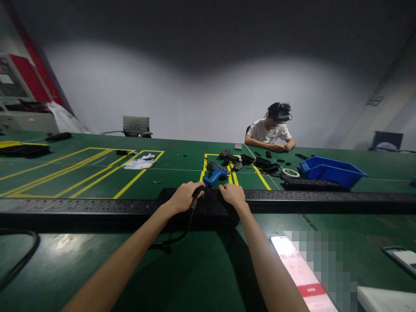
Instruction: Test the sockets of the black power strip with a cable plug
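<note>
A long black power strip (pixel 282 196) with rows of sockets and small red lights runs across the green table. At its middle, my left hand (pixel 186 196) is closed around the end of a black cable (pixel 191 219), which hangs down and curves left over the table. My right hand (pixel 232 194) rests on the black middle section (pixel 211 203), its fingers curled; what they hold, if anything, is hidden. Just beyond both hands lies a blue power drill (pixel 216 173).
Another drill (pixel 227 154), black parts, a tape roll (pixel 290 173) and a blue bin (pixel 331 171) lie beyond the strip. A person (pixel 271 130) leans on the far edge. Nearer me are a lit phone (pixel 300 273) and, at left, a thick cable (pixel 30 247).
</note>
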A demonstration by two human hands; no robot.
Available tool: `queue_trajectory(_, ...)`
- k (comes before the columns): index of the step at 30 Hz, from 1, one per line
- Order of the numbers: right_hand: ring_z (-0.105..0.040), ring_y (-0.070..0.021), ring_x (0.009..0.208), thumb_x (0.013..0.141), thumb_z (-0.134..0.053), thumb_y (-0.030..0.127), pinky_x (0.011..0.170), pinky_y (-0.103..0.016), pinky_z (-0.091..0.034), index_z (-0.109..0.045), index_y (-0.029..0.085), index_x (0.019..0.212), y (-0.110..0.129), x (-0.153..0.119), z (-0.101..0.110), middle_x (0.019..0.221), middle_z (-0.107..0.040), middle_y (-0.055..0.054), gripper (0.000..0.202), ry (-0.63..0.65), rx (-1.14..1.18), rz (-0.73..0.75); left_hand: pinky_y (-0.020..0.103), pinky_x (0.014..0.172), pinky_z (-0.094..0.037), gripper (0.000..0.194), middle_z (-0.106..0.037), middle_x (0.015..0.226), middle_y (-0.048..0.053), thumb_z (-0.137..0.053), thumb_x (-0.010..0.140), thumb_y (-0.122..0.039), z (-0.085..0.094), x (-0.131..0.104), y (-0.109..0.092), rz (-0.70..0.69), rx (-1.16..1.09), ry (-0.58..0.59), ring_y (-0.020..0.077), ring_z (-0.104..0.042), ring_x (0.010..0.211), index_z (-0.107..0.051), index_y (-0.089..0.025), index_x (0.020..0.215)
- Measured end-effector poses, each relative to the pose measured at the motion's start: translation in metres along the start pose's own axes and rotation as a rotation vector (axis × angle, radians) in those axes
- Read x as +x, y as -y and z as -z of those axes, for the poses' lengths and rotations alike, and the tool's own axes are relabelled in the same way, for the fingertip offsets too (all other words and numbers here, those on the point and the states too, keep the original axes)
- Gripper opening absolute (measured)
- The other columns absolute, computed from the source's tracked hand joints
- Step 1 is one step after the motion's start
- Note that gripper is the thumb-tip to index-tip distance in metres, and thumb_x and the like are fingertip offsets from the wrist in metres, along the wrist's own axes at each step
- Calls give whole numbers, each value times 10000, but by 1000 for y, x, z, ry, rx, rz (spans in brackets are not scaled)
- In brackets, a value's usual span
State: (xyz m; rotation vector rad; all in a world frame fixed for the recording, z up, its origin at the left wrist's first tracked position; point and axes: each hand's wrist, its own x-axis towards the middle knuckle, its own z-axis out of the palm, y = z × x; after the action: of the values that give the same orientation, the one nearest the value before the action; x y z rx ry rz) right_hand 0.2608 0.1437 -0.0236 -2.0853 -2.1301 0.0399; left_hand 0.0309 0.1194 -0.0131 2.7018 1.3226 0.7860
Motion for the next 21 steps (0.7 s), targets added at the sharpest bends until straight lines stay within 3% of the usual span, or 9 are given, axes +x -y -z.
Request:
queue_trajectory(6,-627,-284,992,949,-246,503,860,-363,-395,-716,169,1009,-1,0,0,1035,-699,-149,580,-20,6,9,375,886,-452,331,-652,1097,83,-423,935,-355,-5,1,-4,4,21,-26,231,-603,989,-555,-218,1207)
queue_trajectory(12,-618,-286,1023,953,-239,500,870,-361,-397,-714,167,1034,0,-2,3,1083,-686,-156,585,4,18,7,353,816,-460,353,-663,935,53,-435,910,-515,-7,13,-6,109,-12,-33,221,-616,878,-616,-235,1027)
queue_trajectory(18,-617,-287,1031,951,-231,520,876,-367,-398,-703,160,1059,-1,-1,-1,1090,-682,-165,604,-9,2,-2,370,825,-423,343,-672,957,66,-382,934,-478,-3,25,-2,-15,237,52,240,-580,945,-637,-250,965)
queue_trajectory(21,-615,-300,1032,951,-208,520,871,-383,-398,-706,169,1053,-1,1,-3,1086,-681,-168,618,-10,-5,8,377,805,-414,388,-686,903,78,-337,946,-482,1,27,-1,-47,324,115,245,-606,887,-645,-246,959)
